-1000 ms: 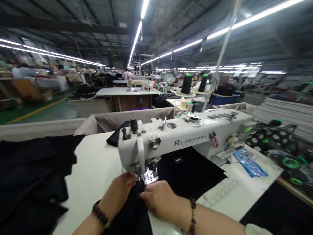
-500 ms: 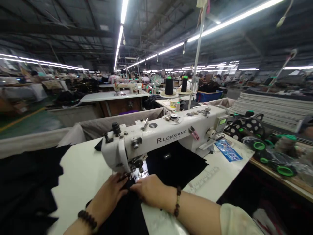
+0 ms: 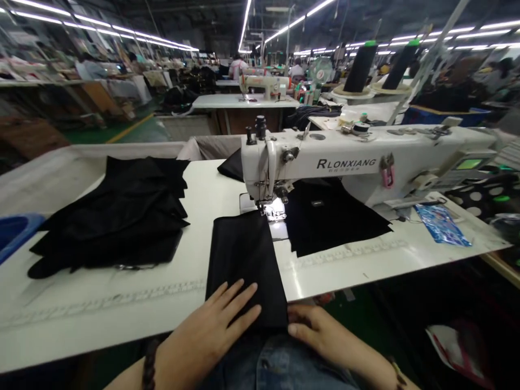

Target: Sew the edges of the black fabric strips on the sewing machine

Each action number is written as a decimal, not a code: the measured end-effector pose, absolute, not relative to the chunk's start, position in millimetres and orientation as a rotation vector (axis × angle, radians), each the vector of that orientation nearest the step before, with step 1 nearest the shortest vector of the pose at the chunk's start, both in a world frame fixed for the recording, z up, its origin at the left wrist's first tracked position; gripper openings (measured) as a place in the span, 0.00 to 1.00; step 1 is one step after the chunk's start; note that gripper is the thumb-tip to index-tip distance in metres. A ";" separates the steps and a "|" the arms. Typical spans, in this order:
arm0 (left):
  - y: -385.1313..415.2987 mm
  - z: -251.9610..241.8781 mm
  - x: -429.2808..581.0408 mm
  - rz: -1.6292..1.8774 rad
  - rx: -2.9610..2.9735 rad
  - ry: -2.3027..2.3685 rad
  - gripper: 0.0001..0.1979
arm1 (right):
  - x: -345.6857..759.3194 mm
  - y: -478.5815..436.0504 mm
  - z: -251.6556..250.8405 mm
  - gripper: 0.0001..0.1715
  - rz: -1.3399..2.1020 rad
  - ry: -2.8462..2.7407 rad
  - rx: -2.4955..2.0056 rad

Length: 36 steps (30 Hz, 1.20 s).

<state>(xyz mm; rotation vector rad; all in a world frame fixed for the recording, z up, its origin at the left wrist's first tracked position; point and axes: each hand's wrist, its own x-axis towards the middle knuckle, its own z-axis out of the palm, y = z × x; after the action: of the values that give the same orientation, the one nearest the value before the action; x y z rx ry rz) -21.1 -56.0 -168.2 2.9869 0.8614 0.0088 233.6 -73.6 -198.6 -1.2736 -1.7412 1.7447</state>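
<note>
A black fabric panel (image 3: 246,249) runs from under the sewing machine's (image 3: 345,157) needle area to the table's front edge and hangs over it. My left hand (image 3: 215,319) lies flat on the panel's lower part, fingers spread. At the panel's lower right edge, my right hand (image 3: 317,327) pinches the cloth between thumb and fingers, just off the table. The lit presser foot (image 3: 263,208) stands at the panel's far right corner. Under the machine arm rests another black piece (image 3: 331,216) with a small label.
A pile of black cut pieces (image 3: 122,216) covers the table's left side. To the right lie a blue packet (image 3: 442,225) and, hanging on the machine, pink-handled snips (image 3: 387,172). Black thread cones (image 3: 361,67) stand behind. A blue tub (image 3: 18,233) is at far left.
Both hands have moved from beside the needle back to the table's front edge. The black panel now lies stretched out toward me. My view has tilted down and turned left.
</note>
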 end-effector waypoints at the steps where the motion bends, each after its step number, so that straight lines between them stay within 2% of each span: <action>1: -57.5 -168.5 -23.6 0.068 2.985 0.856 0.32 | 230.8 -75.1 -208.7 0.17 1.860 -1.572 -1.221; 3: -59.9 -166.2 -27.6 0.141 2.945 0.855 0.29 | 226.0 -76.9 -223.2 0.21 1.997 -1.289 -1.160; 7: -63.8 -160.9 -23.5 0.273 2.914 0.855 0.23 | 220.0 -80.7 -229.9 0.23 2.070 -1.020 -1.158; 11: -68.9 -160.8 1.5 0.509 2.944 0.906 0.14 | 215.5 -84.8 -220.0 0.22 2.031 -1.043 -1.168; 15: -73.7 -160.5 23.0 0.701 2.801 0.834 0.15 | 212.8 -86.9 -206.9 0.22 1.983 -1.201 -1.146; 26: -77.5 -163.9 24.5 0.631 2.740 0.814 0.14 | 215.8 -87.3 -199.3 0.16 1.989 -1.277 -1.147; 36: -76.6 -165.5 25.3 0.609 2.774 0.771 0.11 | 211.0 -86.0 -196.2 0.17 2.014 -1.278 -1.111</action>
<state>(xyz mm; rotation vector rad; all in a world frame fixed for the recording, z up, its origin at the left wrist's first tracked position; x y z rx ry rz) 25.3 -76.6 -165.5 2.7744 0.7710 0.6094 211.0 -86.0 -196.2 -1.1109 -1.2784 2.0143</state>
